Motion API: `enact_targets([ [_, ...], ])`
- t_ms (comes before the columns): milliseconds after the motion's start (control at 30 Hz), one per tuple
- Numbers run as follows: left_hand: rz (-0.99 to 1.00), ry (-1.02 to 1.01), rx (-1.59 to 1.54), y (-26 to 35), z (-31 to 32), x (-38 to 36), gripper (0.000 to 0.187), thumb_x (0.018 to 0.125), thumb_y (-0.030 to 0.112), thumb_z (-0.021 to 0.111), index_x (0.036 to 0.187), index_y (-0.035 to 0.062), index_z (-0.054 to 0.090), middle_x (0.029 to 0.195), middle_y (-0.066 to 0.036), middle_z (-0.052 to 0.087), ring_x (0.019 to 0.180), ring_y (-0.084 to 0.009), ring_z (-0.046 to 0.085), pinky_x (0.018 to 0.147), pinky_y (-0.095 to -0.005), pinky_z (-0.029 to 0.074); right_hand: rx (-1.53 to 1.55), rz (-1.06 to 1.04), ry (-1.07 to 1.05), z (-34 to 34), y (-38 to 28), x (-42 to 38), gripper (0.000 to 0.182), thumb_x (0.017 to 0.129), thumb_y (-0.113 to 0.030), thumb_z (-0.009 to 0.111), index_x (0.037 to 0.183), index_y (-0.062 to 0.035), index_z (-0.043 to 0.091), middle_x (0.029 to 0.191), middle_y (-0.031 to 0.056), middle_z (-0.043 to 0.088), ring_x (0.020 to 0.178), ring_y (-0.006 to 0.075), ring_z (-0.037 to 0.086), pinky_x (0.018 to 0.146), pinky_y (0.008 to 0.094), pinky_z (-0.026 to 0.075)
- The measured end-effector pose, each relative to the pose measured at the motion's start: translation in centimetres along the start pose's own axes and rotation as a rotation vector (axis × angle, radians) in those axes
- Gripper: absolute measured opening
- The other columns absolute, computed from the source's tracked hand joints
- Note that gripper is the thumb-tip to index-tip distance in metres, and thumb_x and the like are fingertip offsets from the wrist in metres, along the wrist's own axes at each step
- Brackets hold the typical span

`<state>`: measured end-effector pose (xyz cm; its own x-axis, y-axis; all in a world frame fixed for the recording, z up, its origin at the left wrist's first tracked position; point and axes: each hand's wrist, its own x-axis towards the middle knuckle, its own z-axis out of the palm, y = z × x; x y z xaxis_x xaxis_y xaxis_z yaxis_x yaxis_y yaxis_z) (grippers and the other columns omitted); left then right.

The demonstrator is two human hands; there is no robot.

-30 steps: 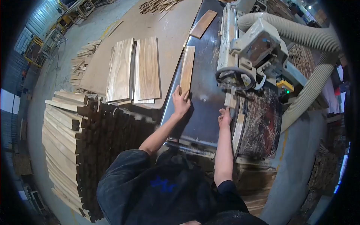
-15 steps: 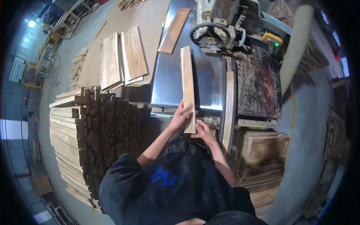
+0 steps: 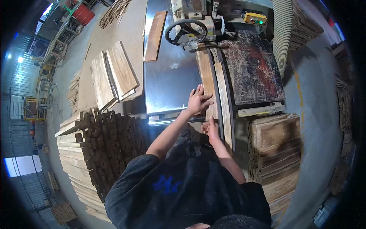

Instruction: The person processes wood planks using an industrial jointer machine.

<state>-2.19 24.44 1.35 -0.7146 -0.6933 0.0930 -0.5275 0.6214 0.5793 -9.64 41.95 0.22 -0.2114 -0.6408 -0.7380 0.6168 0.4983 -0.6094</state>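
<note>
Our left hand (image 3: 196, 104), spread, likely steadies the board (image 3: 207, 72) along the table's (image 3: 167, 86) right edge. Our right hand's (image 3: 212, 133) grip we can't tell.

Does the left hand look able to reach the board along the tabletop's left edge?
Probably yes: only bare tabletop shows between the left hand and that board, and the handwheel stands to the board's right.

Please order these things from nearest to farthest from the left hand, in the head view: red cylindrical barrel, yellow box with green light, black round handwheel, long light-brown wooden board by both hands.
From the left hand:
1. Long light-brown wooden board, directly by the hand.
2. Black round handwheel, ahead, slightly left.
3. Yellow box, ahead, rightward.
4. Red barrel, far left background.
</note>
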Motion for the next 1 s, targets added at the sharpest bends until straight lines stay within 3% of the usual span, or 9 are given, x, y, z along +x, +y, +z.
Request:
enact_targets([
  [233,-0.031,0.005,-0.067,-4.4,-2.6,8.6,0.054,0.082,0.058,0.065,0.126,0.0259,0.067,0.151,-0.034,0.027,0.146,-0.0409,0.021,0.116,-0.0539,0.016,0.239,0.105,-0.033,4.5,-7.1,8.6,0.049,0.102,-0.050,0.042,0.094,-0.0056,0.061,0.073,0.0075,0.068,0.058,0.0155,0.062,0.044,0.0215,0.038],
  [367,0.172,0.070,-0.029,-7.7,-4.5,12.3,0.049,0.082,0.055,0.068,0.118,0.0212,0.072,0.147,-0.032,0.036,0.142,-0.0413,0.030,0.113,-0.0510,0.024,0.002,0.053,0.118,6.6,-10.2,10.6,0.052,0.102,-0.050,0.040,0.095,-0.0025,0.059,0.070,0.0096,0.068,0.053,0.0150,0.062,0.039,0.0220,0.035],
  [500,0.326,0.187,0.094,-12.8,-8.1,13.6,0.042,0.084,0.039,0.071,0.121,0.0185,0.068,0.148,-0.018,0.042,0.141,-0.0382,0.034,0.113,-0.0540,0.025,-0.074,0.075,0.177,7.6,-12.8,12.1,0.054,0.101,-0.053,0.040,0.093,-0.0035,0.059,0.068,0.0073,0.066,0.053,0.0153,0.061,0.039,0.0210,0.033],
  [633,-0.057,0.737,0.284,-19.9,-15.9,13.4,0.051,0.075,0.028,0.077,0.122,0.0134,0.065,0.144,-0.028,0.040,0.136,-0.0454,0.034,0.112,-0.0572,0.027,-0.186,0.032,0.305,10.3,-15.1,12.9,0.051,0.100,-0.051,0.046,0.089,-0.0035,0.061,0.066,0.0063,0.064,0.051,0.0122,0.058,0.038,0.0216,0.031],
  [700,-0.214,0.732,0.244,-24.2,-19.2,12.4,0.063,0.068,0.032,0.082,0.126,0.0139,0.064,0.144,-0.031,0.038,0.135,-0.0457,0.036,0.112,-0.0546,0.028,-0.140,-0.055,0.381,11.2,-15.4,14.0,0.052,0.099,-0.053,0.047,0.086,-0.0046,0.062,0.065,0.0035,0.062,0.049,0.0101,0.054,0.038,0.0209,0.030],
  [800,-0.303,0.324,0.078,-29.6,-20.5,11.0,0.081,0.057,0.039,0.085,0.131,0.0158,0.061,0.150,-0.028,0.031,0.138,-0.0470,0.031,0.111,-0.0495,0.035,-0.123,-0.105,0.359,11.9,-16.4,16.0,0.054,0.098,-0.055,0.047,0.086,-0.0046,0.062,0.065,0.0020,0.060,0.047,0.0091,0.050,0.038,0.0199,0.029],
  [900,-0.374,0.233,0.053,-24.4,-23.8,8.7,0.077,0.058,0.035,0.082,0.130,0.0150,0.061,0.145,-0.029,0.039,0.132,-0.0429,0.043,0.108,-0.0499,0.039,-0.143,-0.049,0.339,12.6,-18.6,17.6,0.054,0.098,-0.055,0.047,0.087,-0.0044,0.061,0.068,0.0024,0.061,0.050,0.0082,0.052,0.038,0.0189,0.032],
  [933,-0.275,0.451,-0.011,-24.5,-22.3,7.9,0.071,0.058,0.032,0.080,0.125,0.0129,0.064,0.130,-0.025,0.053,0.122,-0.0407,0.051,0.099,-0.0489,0.044,-0.144,-0.067,0.331,12.8,-19.1,18.1,0.052,0.099,-0.053,0.049,0.091,-0.0034,0.062,0.068,0.0027,0.061,0.052,0.0080,0.054,0.041,0.0188,0.035],
  [1000,-0.249,0.427,-0.825,-21.6,-21.4,4.9,0.076,0.072,0.033,0.065,0.140,0.0064,0.045,0.121,-0.023,0.059,0.108,-0.0335,0.061,0.084,-0.0416,0.055,-0.100,-0.211,0.285,13.8,-18.9,19.3,0.049,0.098,-0.051,0.051,0.095,-0.0036,0.062,0.072,0.0027,0.063,0.058,0.0082,0.056,0.046,0.0192,0.038],
])
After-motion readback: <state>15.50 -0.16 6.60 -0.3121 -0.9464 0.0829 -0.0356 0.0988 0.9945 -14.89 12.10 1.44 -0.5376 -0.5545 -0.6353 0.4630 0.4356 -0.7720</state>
